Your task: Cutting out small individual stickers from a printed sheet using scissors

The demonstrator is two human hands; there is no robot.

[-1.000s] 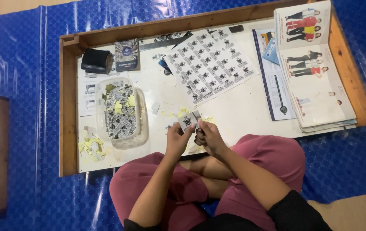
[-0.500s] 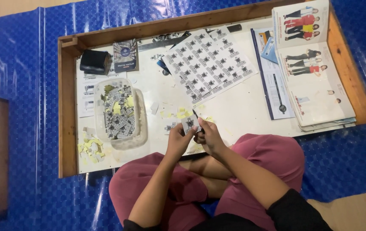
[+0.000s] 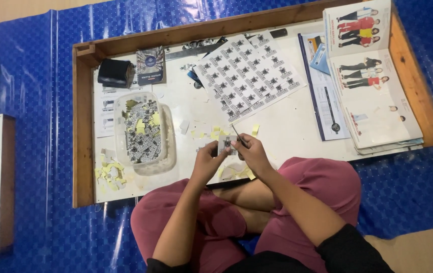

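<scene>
Your left hand (image 3: 207, 163) pinches the small printed label (image 3: 226, 145) above the table's near edge; your right hand (image 3: 253, 154) grips what looks like thin scissors (image 3: 238, 136). Steady the label, trim close.

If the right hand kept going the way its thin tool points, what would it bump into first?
Likely the big sheet of stickers. The right hand holds a thin tool pointing up and left, away from the person, and only small yellow scraps lie before it. Height above the tray is unclear.

Left hand (image 3: 207, 163) and right hand (image 3: 253, 154) meet, seemingly pinching.
</scene>
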